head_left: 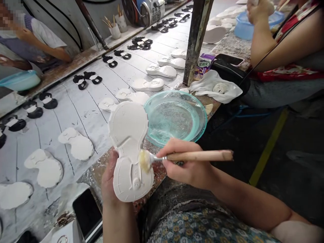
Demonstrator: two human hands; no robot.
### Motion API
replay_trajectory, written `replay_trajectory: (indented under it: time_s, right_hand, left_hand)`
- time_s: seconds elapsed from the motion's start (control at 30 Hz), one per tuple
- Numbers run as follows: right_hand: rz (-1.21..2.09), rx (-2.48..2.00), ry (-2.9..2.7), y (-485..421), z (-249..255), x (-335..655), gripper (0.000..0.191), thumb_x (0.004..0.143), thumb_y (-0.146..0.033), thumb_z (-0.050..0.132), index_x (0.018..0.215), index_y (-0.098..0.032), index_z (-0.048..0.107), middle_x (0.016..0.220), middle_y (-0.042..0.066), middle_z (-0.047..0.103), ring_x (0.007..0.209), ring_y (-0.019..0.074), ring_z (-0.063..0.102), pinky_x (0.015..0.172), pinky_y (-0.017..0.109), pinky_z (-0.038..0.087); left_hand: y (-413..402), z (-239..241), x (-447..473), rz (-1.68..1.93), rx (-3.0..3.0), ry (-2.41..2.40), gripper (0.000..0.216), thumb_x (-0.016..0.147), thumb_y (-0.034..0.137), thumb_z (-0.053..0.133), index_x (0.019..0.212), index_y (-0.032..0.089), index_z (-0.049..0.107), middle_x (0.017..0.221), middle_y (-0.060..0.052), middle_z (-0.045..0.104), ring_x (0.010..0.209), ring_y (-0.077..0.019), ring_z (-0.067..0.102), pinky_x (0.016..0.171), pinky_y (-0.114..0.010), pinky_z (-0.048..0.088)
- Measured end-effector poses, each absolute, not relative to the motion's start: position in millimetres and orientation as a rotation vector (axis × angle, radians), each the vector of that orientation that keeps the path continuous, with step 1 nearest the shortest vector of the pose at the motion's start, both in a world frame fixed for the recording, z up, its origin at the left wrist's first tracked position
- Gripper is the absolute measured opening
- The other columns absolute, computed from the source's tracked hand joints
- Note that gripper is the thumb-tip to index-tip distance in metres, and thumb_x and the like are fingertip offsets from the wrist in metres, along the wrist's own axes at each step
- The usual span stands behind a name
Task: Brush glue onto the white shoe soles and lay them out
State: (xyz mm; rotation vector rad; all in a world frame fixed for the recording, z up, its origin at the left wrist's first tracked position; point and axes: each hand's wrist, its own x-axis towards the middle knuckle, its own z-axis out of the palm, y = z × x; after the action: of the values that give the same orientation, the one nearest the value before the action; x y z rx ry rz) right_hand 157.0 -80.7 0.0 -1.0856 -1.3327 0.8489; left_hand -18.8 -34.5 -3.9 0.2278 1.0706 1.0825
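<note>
Gripping a brush (199,156) close to its metal collar, the person's right hand (186,163) had its thumb and fingers pinched together on the wooden handle. The pale yellow bristles (145,161) lay against the right side of a white sole piece (129,119), just below its narrow waist. The left hand (109,175) was clasped on that piece from the left and behind; the piece hid most of its fingers, so their exact placing could not be told. The two hands were apart, and the sole piece was held up above the person's lap, its patterned face toward the camera.

Just beyond the right hand stood a clear turquoise basin (201,114), partly overlapped by the held piece. A dark-screened phone (87,212) lay beside the left forearm. Farther left, more white soles (47,168) rested on a pale, dark-lined work surface (83,135), with black pieces (93,77) set out along its far side. Past the basin, a purple carton (202,65) stood beside a worn post (198,37). At the right sat a co-worker (268,44), arm raised near a blue tub (244,25); another person (37,37) was at the far left.
</note>
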Motion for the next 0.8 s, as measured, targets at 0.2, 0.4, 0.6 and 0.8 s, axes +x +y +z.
replay_trajectory:
  time_s: [0.2, 0.4, 0.6, 0.8]
  right_hand:
    - [0.956, -1.203, -1.278, -81, 7, 164, 0.012, 0.073, -0.016, 0.058, 0.076, -0.019, 0.069, 0.065, -0.001, 0.064, 0.060, 0.0106, 0.056, 0.057, 0.022, 0.047]
    - [0.907, -1.092, -1.353, -93, 6, 161, 0.012, 0.075, -0.013, 0.060, 0.078, -0.016, 0.070, 0.066, 0.001, 0.066, 0.059, 0.0105, 0.059, 0.060, 0.023, 0.049]
    - [0.636, -0.874, -1.405, -95, -2, 151, 0.016, 0.078, -0.010, 0.057, 0.089, -0.015, 0.068, 0.068, 0.001, 0.066, 0.058, 0.0105, 0.057, 0.059, 0.025, 0.050]
    - [0.241, -0.763, -1.626, -97, -10, 122, 0.016, 0.086, -0.016, 0.058, 0.098, -0.005, 0.062, 0.063, 0.004, 0.068, 0.050, 0.0124, 0.058, 0.049, 0.025, 0.050]
  left_hand:
    - [-32, -7, -30, 1.141, 0.315, 1.060, 0.045, 0.093, 0.042, 0.039, 0.095, 0.012, 0.072, 0.075, -0.011, 0.075, 0.100, -0.0318, 0.068, 0.094, -0.047, 0.051]
    - [-30, 1, -29, 1.235, 0.301, 1.108, 0.053, 0.093, 0.045, 0.035, 0.098, 0.006, 0.071, 0.077, -0.017, 0.074, 0.082, -0.0322, 0.072, 0.091, -0.050, 0.051]
    - [-30, 3, -16, 1.433, 0.362, 1.156, 0.051, 0.094, 0.048, 0.034, 0.109, 0.014, 0.069, 0.084, -0.009, 0.075, 0.077, -0.0254, 0.071, 0.088, -0.048, 0.052]
    - [-40, 0, -8, 1.767, 0.638, 1.039, 0.044, 0.095, 0.054, 0.034, 0.121, 0.029, 0.060, 0.123, 0.002, 0.062, 0.117, -0.0197, 0.055, 0.097, -0.035, 0.047]
